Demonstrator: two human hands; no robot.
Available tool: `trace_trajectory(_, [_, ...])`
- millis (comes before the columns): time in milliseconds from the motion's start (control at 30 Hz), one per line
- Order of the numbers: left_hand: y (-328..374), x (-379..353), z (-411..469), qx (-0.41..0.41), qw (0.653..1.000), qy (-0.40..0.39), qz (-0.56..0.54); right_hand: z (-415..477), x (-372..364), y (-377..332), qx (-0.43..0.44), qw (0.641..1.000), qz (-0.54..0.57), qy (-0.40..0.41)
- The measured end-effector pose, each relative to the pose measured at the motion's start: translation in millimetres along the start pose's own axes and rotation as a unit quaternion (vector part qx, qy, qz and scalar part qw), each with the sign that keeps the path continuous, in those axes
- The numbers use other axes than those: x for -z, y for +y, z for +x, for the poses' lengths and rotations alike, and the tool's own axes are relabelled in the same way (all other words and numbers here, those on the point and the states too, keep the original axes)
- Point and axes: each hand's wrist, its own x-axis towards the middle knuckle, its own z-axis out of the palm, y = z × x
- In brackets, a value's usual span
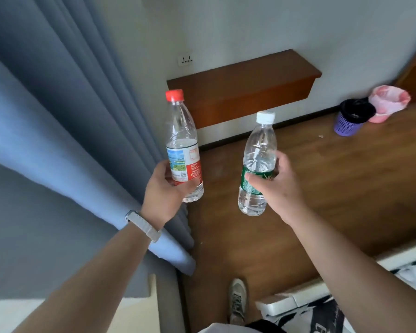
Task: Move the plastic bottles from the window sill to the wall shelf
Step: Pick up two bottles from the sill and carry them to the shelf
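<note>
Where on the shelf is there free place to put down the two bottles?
The whole shelf top looks bare, from the curtain side to its right end, with the wall behind. The socket sits above its left end. It is crowded only on the floor at right, where the purple bin and pink bin stand.

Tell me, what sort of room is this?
Likely a bedroom, perhaps a hotel or dorm room: blue curtains hang at left, a wooden wall shelf sits near a wall socket, and two lined waste baskets stand on the wood floor.
</note>
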Motion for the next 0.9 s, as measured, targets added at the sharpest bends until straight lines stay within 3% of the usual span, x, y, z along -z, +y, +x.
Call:
trace_trajectory(267, [32, -46, 71, -0.003, 1.000, -0.012, -0.027, 73, 31, -14, 0.000, 1.000, 0.004, 0.029])
trace_trajectory(633, [50, -102, 164, -0.004, 0.995, -0.093, -0.036, 134, 62, -1, -0.044, 0.996, -0.017, 0.080])
trace_trajectory(900, [58, -123, 269, -0.025, 0.987, -0.147, -0.062, 222, 57, -22, -0.029, 0.991, -0.057, 0.119])
